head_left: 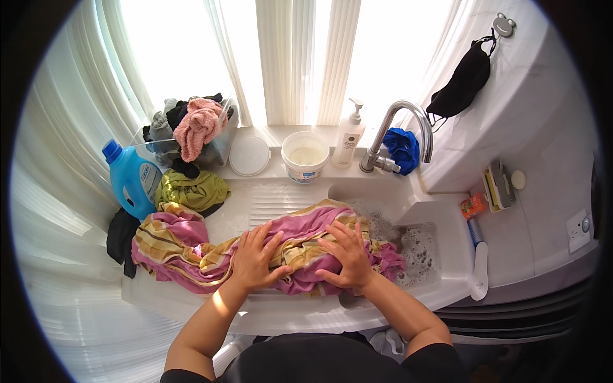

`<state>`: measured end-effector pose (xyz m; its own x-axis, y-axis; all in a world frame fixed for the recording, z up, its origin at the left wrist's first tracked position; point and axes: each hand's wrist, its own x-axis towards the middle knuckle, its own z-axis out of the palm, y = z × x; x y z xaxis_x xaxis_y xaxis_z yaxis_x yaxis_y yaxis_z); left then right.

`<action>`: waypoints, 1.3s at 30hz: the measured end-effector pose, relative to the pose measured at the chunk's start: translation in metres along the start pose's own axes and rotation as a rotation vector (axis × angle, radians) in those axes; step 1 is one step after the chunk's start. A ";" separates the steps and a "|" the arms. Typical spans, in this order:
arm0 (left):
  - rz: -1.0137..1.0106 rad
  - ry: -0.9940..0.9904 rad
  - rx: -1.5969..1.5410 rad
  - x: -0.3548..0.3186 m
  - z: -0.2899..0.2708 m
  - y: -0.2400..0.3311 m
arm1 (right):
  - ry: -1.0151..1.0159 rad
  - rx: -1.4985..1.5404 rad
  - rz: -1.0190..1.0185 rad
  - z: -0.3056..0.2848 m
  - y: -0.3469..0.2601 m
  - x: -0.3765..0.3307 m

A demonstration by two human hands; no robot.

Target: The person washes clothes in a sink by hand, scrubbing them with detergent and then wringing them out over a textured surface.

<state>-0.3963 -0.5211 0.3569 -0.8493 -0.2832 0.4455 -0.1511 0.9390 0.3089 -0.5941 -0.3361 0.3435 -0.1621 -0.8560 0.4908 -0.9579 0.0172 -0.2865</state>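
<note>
A long bundle of wet-looking pink and yellow striped cloth lies across the white laundry sink. Its left end is heaped on the sink's left side, and its right end hangs into soapy, dark water in the basin. My left hand rests flat on the middle of the cloth, fingers spread. Further right, my right hand presses on the bundle with its fingers apart too. Part of the ribbed washboard shows behind the cloth; the rest is covered.
Behind the sink stand a white tub, its lid, a pump bottle and a curved tap beside blue cloth. At left are a blue detergent bottle, a green garment and a clear bin of clothes.
</note>
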 end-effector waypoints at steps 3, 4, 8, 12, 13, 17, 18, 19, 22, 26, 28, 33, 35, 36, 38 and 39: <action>-0.060 0.014 0.018 -0.011 0.006 0.002 | 0.022 0.175 0.588 -0.016 0.035 -0.037; -0.076 0.028 -0.003 -0.011 0.015 -0.001 | 0.003 0.313 0.830 -0.018 0.044 -0.045; -0.176 0.133 -0.271 0.012 0.026 -0.007 | -0.151 0.386 0.642 0.001 0.037 -0.058; -0.383 0.435 -0.507 0.064 -0.014 -0.006 | -0.063 0.165 0.646 -0.026 0.067 -0.040; -0.451 0.485 -0.563 0.070 -0.022 -0.013 | 0.093 0.221 0.603 -0.040 0.072 -0.029; -0.693 0.587 -0.984 0.069 -0.022 -0.058 | 0.304 0.260 0.585 -0.111 0.058 0.016; -0.708 0.627 -1.012 0.068 -0.018 -0.072 | 0.246 0.219 0.585 -0.128 0.051 0.022; -0.722 0.669 -1.042 0.069 -0.015 -0.083 | 0.188 0.175 0.584 -0.136 0.051 0.022; -0.999 0.684 -0.957 0.047 0.006 -0.139 | 0.184 0.082 0.489 -0.134 0.071 -0.004; -1.194 0.393 -0.393 0.007 0.039 -0.185 | -0.102 0.127 0.572 -0.120 0.070 -0.051; -1.113 0.309 -0.358 0.008 0.041 -0.169 | -0.313 0.098 0.598 -0.109 0.079 -0.066; -0.775 0.241 -0.230 0.033 0.021 -0.090 | -0.147 0.406 0.757 -0.067 0.095 -0.030; -0.583 0.070 -0.033 0.033 0.028 -0.061 | -0.293 0.508 0.773 -0.040 0.086 0.007; -0.553 0.058 0.075 0.030 0.032 -0.041 | -0.400 0.475 0.774 -0.025 0.072 0.016; -0.508 0.090 0.203 0.025 0.035 -0.026 | -0.537 0.231 0.746 0.015 0.038 0.018; -0.503 0.125 0.224 0.020 0.040 -0.030 | -0.572 0.025 0.714 0.035 0.019 0.005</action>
<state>-0.4290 -0.5473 0.3225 -0.5808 -0.7145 0.3900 -0.6369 0.6973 0.3290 -0.6048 -0.3578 0.3120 -0.5655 -0.7719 -0.2903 -0.6688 0.6352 -0.3862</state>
